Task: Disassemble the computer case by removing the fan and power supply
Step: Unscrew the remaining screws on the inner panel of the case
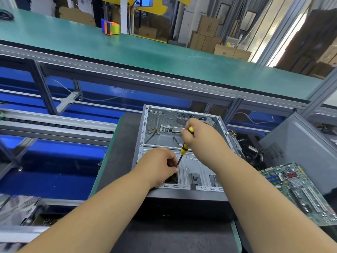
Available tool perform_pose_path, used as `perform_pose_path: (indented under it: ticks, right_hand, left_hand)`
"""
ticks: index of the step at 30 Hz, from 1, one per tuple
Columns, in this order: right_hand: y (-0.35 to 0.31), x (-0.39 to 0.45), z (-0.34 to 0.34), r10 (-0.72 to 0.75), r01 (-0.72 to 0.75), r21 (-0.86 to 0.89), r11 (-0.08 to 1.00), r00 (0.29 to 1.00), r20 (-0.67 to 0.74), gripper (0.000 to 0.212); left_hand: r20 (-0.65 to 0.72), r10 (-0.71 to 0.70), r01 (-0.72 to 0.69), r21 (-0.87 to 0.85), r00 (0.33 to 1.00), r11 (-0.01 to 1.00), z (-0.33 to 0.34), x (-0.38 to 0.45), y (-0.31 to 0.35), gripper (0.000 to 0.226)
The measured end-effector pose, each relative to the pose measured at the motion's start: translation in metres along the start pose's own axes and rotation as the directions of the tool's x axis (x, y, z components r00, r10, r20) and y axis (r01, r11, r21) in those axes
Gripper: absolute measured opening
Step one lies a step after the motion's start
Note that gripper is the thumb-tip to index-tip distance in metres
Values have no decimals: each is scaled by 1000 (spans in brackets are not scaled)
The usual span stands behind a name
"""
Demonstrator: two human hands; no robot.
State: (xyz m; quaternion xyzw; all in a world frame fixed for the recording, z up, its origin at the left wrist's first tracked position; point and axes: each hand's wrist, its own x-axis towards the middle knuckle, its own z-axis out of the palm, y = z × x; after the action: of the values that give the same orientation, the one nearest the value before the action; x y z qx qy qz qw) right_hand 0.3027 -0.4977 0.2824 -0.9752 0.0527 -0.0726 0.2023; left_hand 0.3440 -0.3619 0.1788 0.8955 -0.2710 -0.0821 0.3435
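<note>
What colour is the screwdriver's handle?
Yellow with black bands, on the screwdriver gripped by the right hand; head view.

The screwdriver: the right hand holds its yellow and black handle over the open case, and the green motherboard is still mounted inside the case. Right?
Not quite. The head view shows the motherboard lying outside the computer case, on its right. The rest stands: the right hand holds the screwdriver by its yellow and black handle over the open case.

Bare matt grey sheet-metal computer case (191,141); glossy yellow-black plastic screwdriver (184,149) handle.
</note>
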Motion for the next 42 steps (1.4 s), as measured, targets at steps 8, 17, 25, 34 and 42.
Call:
perform_pose_path:
  ticks: [8,17,25,34,42]
  right_hand:
    - [1,0,-11,-46,22,148,989,986,159,8]
    - [-6,-1,-24,53,-47,-57,997,992,113,23]
    - [-8,2,-17,22,2,-217,976,994,111,16]
    - [3,4,-27,7,5,-73,997,986,166,13]
    - [9,1,-22,-47,58,-103,993,993,107,6]
  left_hand:
    - [13,-21,21,-22,1000,1000,-1,-1,1,15]
    - [12,-38,38,-45,999,998,-1,-1,2,18]
    - [23,36,-36,22,999,999,-3,-3,2,17]
    - [30,37,-38,30,999,999,-4,-2,3,10]
    - [26,28,-28,25,999,999,-3,-2,2,14]
